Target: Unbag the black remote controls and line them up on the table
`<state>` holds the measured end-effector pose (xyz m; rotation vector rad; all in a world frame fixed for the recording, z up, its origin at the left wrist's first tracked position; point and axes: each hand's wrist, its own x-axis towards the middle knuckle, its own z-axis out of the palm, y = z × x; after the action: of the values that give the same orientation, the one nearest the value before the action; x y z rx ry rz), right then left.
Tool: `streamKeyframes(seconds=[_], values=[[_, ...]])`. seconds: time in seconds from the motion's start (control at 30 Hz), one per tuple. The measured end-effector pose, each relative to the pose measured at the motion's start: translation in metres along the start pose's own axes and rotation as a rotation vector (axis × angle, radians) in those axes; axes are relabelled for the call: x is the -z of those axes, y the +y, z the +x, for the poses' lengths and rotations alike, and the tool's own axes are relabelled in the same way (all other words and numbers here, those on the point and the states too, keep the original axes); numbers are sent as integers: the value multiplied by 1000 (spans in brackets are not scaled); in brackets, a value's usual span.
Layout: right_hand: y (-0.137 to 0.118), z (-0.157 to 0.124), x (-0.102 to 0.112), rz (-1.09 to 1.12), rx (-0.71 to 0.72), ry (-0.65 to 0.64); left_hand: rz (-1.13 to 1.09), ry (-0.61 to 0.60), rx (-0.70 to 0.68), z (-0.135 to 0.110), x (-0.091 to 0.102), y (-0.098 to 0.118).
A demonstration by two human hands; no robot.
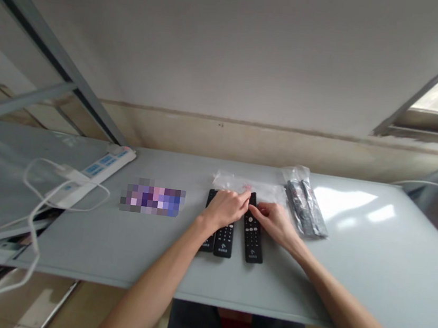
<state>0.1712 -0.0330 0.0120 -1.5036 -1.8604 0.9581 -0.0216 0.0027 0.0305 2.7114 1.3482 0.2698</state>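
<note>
A black remote control [253,242] lies lengthwise in front of me on the grey table. My right hand [273,221] is at its upper right side, fingers curled and thumb on its edge. My left hand [225,207] is closed at the remote's top left end; what its fingertips pinch is hidden. Under that hand and wrist lie a second black remote [224,242] and, left of it, a third remote [207,243], both partly covered. Just behind the hands lies a clear plastic bag [273,193] with a small red print near my left fingertips.
To the right, dark remotes in a clear plastic bag [307,209] rest on the grey table [369,267]. A blurred-out colourful item [153,200] is at left. Further left sits a white power strip [98,173] with a looping white cable [34,237]. Metal frame posts flank the table.
</note>
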Motion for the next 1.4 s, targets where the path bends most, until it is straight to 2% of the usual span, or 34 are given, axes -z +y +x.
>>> streamKeyframes(seconds=[0.1, 0.23, 0.63, 0.73, 0.8, 0.9, 0.93, 1.0, 1.1, 1.27, 1.4], values=[[-3, -2, -7, -242, 61, 76, 14, -14, -26, 0, -3, -2], [-3, -3, -11, -439, 85, 63, 1, -6, -20, 1, -3, -2], [2, -5, -13, -509, 132, 74, -12, -19, -48, 0, -2, -1], [2, -3, 2, -519, 124, 137, 3, -22, -54, 0, 0, -1], [8, -2, 21, -550, 84, 258, 20, -18, -58, 0, 0, -1], [25, 1, 55, -661, 46, 518, 35, -5, -76, 0, -1, -1], [32, 2, 64, -721, 42, 549, 36, -3, -84, -1, -2, -1], [46, 2, 77, -836, -14, 538, 35, 0, -92, -1, -3, -2], [58, 3, 80, -907, -101, 463, 31, 12, -100, -1, -4, -2], [62, 3, 75, -883, -110, 435, 13, 39, -108, -1, -4, -2], [70, 2, 83, -820, -101, 439, -3, 32, -114, -1, -3, -1]])
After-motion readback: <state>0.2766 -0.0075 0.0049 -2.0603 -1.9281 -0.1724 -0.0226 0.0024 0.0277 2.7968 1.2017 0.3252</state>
